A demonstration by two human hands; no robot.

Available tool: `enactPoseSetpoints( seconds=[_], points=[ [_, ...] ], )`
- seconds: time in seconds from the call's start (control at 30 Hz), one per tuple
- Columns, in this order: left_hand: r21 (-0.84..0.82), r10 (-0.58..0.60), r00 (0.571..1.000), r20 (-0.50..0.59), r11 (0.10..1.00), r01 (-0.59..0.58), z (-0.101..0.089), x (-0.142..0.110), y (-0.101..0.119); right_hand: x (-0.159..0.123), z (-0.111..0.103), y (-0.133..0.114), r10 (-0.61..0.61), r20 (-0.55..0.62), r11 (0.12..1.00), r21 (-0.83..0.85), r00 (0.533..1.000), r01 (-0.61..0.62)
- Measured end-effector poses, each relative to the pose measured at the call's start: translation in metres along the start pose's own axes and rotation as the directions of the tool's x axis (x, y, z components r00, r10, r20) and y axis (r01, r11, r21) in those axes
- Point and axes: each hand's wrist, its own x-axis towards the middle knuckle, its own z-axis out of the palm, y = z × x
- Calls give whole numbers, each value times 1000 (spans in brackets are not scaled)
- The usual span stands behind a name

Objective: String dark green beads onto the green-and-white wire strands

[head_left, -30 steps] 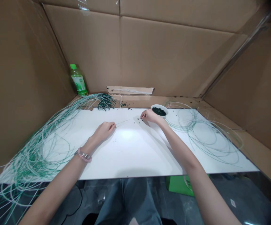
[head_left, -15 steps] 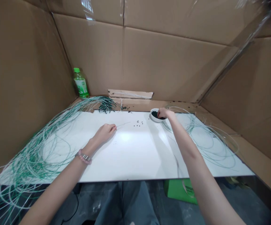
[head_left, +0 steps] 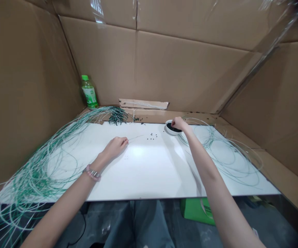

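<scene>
My left hand (head_left: 117, 146) is closed in a pinch on one end of a thin wire (head_left: 136, 137), whose free end points right above the white tabletop (head_left: 141, 172). Several tiny dark beads (head_left: 152, 135) lie loose just beyond the wire's tip. At the back right stands a white bowl (head_left: 174, 132) filled with small dark beads (head_left: 170, 127). My right hand (head_left: 179, 123) reaches over its rim, fingers bunched together and pointing down at the beads. What those fingertips hold, if anything, is hidden.
Green and white strands (head_left: 40, 172) sprawl over the left side, with a dark beaded bunch (head_left: 117, 115) at their far end. Loose pale coils (head_left: 223, 158) lie on the right. A green-capped bottle (head_left: 89, 93) stands in the back left corner. Cardboard walls (head_left: 174, 69) enclose the table.
My right hand has shifted slightly left and up at the bowl. The left hand and its wire have stayed nearly still.
</scene>
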Motion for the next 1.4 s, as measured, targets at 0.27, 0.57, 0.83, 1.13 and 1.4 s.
enactPoseSetpoints(
  seconds=[0.27, 0.57, 0.83, 1.13, 1.4],
  points=[
    [6, 3, 1000, 19, 1000, -3, 3, 1, -5, -21, 4, -45, -268, -89, 955, 105, 959, 276],
    [14, 4, 1000, 29, 1000, -5, 3, 0, -4, -17, 36, -74, -347, -9, 924, 168, 938, 344],
    [13, -1, 1000, 25, 1000, 1, 3, 0, -2, -18, 35, -69, -330, -18, 926, 188, 944, 328],
    [10, -2, 1000, 26, 1000, 2, 1, 0, -2, -21, 33, -69, -326, 14, 930, 185, 945, 318],
    [19, 3, 1000, 28, 1000, -4, 2, 0, -4, -19, 33, -65, -331, 3, 927, 189, 943, 325]
  ],
)
